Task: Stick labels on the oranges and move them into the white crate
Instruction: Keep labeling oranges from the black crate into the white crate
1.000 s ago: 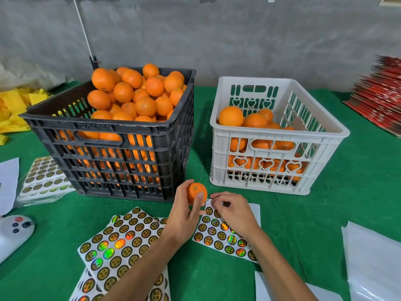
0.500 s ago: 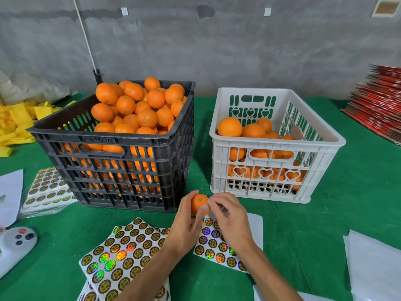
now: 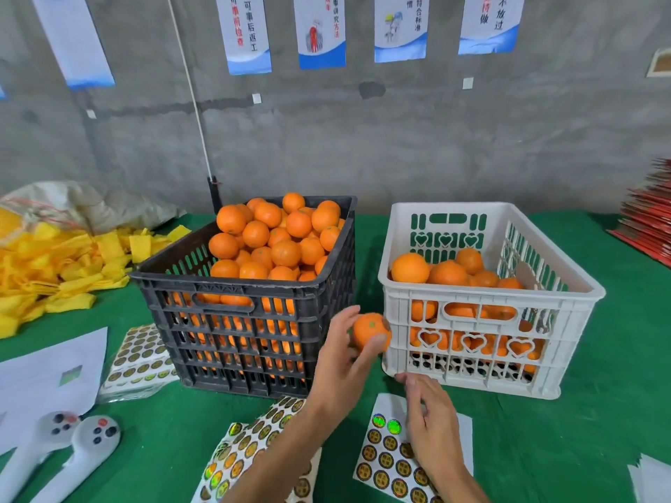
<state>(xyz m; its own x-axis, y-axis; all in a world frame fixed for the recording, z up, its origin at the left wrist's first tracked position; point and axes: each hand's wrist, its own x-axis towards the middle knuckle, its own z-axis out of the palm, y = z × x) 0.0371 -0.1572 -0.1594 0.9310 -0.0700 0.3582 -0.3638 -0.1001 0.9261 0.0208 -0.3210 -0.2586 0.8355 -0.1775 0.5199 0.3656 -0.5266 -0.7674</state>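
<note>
Lifted beside white crate [image 3: 486, 303], left hand [image 3: 345, 361] grips orange [image 3: 370, 330]; right hand [image 3: 430, 426] hangs relaxed.

Slotted plastic white crate [image 3: 486, 295], glossy holographic label sheet [image 3: 390, 462], green cloth table [image 3: 599, 412].

Narrow green gap between black crate [image 3: 250, 321] and white crate [image 3: 486, 317]. White crate open-topped, oranges [image 3: 450, 272] heaped low at left; room above them.

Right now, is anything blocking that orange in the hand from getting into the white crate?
Only the white crate's own near wall: the orange in the left hand sits below its rim, so it must go up and over. The top looks open.
</note>
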